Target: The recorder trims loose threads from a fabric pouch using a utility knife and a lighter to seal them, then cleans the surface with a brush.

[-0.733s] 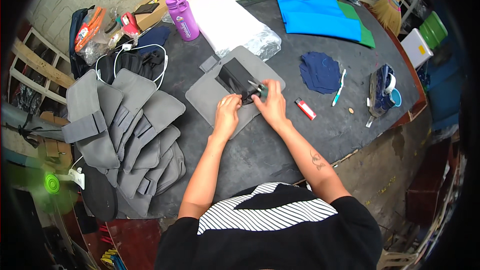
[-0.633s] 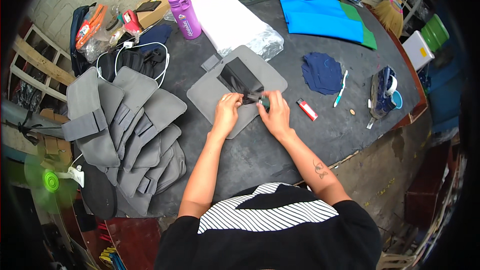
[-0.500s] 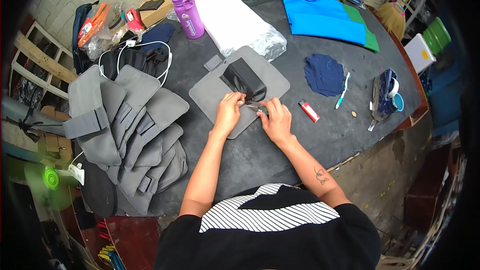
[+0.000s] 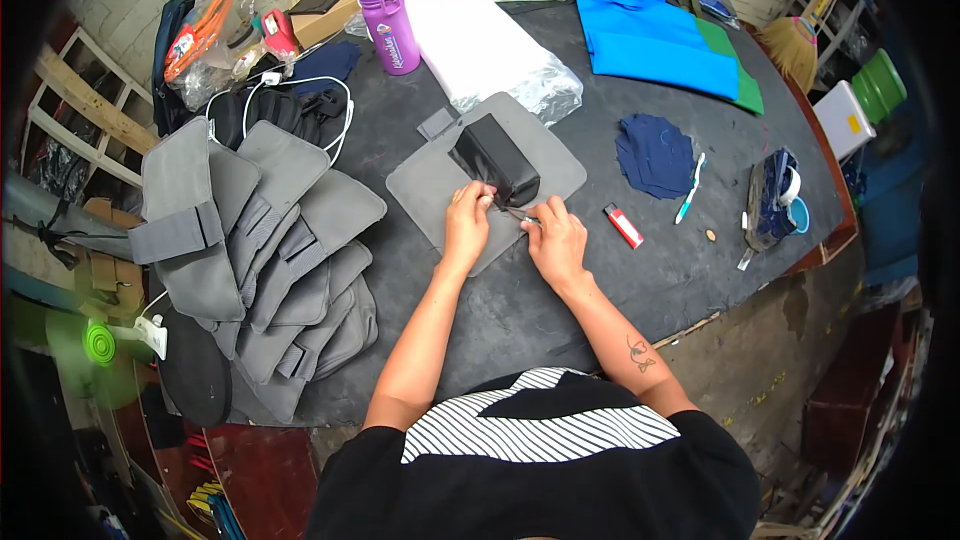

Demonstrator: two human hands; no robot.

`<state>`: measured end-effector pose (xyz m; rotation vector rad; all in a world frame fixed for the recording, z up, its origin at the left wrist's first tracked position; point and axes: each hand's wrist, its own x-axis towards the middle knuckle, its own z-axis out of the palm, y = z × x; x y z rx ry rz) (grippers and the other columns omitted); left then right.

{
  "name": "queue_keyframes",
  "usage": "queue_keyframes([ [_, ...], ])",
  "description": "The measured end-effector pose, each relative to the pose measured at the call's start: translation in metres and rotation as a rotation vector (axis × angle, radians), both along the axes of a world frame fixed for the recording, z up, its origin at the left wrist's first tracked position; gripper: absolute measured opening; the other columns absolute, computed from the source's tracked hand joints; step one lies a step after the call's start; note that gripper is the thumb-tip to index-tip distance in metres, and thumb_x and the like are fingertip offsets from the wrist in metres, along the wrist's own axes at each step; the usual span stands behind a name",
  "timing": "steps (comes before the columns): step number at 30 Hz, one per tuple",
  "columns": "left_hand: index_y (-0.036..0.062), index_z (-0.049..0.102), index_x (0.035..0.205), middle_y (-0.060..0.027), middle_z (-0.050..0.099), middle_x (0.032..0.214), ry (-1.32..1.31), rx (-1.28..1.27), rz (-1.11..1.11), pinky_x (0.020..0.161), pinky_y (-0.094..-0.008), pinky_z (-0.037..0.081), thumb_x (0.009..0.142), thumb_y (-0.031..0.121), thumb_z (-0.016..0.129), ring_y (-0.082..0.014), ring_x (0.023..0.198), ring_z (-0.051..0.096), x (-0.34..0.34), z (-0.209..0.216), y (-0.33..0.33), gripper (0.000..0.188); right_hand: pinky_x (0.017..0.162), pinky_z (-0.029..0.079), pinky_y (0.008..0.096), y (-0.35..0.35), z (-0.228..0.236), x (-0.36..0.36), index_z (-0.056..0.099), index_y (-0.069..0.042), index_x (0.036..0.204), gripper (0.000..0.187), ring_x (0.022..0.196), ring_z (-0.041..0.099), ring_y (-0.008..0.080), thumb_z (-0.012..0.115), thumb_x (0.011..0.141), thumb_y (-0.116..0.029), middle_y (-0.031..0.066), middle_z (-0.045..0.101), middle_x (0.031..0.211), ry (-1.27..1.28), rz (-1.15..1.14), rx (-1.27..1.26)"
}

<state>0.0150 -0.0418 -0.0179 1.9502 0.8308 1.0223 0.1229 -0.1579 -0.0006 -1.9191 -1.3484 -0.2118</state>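
A grey padded fabric piece with rounded corners lies flat on the dark table. On it sits a black box-shaped pouch, sewn or laid at its middle; I cannot tell which. My left hand pinches the pouch's near end, where a bit of black material or thread shows between the fingertips. Held in my right hand are small thread snips, their metal tips pointing left at that same near corner. The fingers partly cover the snips' handle.
Left of the work is a pile of similar grey pieces with straps. Beyond stand a purple bottle and a plastic-wrapped white stack. Rightward lie a red lighter, navy fabric scraps, a toothbrush and blue bags.
The whole view has shifted slightly. Both hands stay at the pouch's near corner, and the snips' tips now show more plainly beside the left fingertips.
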Motion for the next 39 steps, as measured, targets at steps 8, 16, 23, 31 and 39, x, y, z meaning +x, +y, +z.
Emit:
queue_keyframes([
  [8, -0.0027, 0.060, 0.089, -0.0133, 0.065, 0.097, 0.051, 0.297, -0.059, 0.086, -0.0365, 0.048, 0.078, -0.004, 0.060, -0.0302, 0.097, 0.061, -0.007, -0.009, -0.005, 0.011, 0.061, 0.046, 0.0393, -0.006, 0.000, 0.000, 0.060, -0.005, 0.079, 0.014, 0.065, 0.059, 0.0295, 0.071, 0.070, -0.005, 0.0083, 0.053, 0.080, 0.021, 0.018, -0.002],
  [16, -0.0054, 0.056, 0.092, -0.0152, 0.055, 0.100, 0.148, 0.266, -0.001, 0.083, -0.0410, 0.045, 0.079, -0.007, 0.057, -0.0331, 0.094, 0.054, 0.003, -0.005, -0.008, 0.013, 0.060, 0.044, 0.0373, 0.002, 0.002, -0.004, 0.060, -0.005, 0.078, 0.013, 0.062, 0.057, 0.0283, 0.069, 0.070, -0.004, 0.0083, 0.053, 0.079, -0.043, 0.050, 0.011],
  [23, -0.0054, 0.057, 0.091, -0.0153, 0.056, 0.100, 0.146, 0.274, 0.018, 0.082, -0.0404, 0.045, 0.079, -0.008, 0.057, -0.0332, 0.093, 0.054, 0.002, -0.008, -0.007, 0.012, 0.060, 0.045, 0.0386, 0.003, 0.007, -0.005, 0.061, -0.004, 0.076, 0.009, 0.062, 0.058, 0.0284, 0.068, 0.071, -0.004, 0.0087, 0.053, 0.079, -0.040, 0.066, -0.022],
  [31, -0.0047, 0.056, 0.088, -0.0154, 0.057, 0.100, 0.164, 0.273, 0.020, 0.082, -0.0397, 0.045, 0.080, -0.007, 0.057, -0.0328, 0.093, 0.055, 0.002, -0.004, -0.010, 0.009, 0.061, 0.046, 0.0392, 0.007, 0.003, -0.004, 0.062, -0.004, 0.078, 0.013, 0.062, 0.059, 0.0292, 0.071, 0.069, -0.005, 0.0085, 0.054, 0.077, -0.023, 0.072, -0.011],
  [39, 0.0003, 0.058, 0.089, -0.0125, 0.058, 0.100, 0.156, 0.349, 0.038, 0.083, -0.0410, 0.045, 0.074, 0.000, 0.064, -0.0305, 0.093, 0.056, -0.001, -0.005, -0.028, 0.016, 0.061, 0.047, 0.0395, -0.027, 0.007, 0.015, 0.064, -0.005, 0.082, 0.018, 0.064, 0.059, 0.0295, 0.076, 0.069, -0.010, 0.0079, 0.056, 0.079, 0.073, 0.000, -0.034],
])
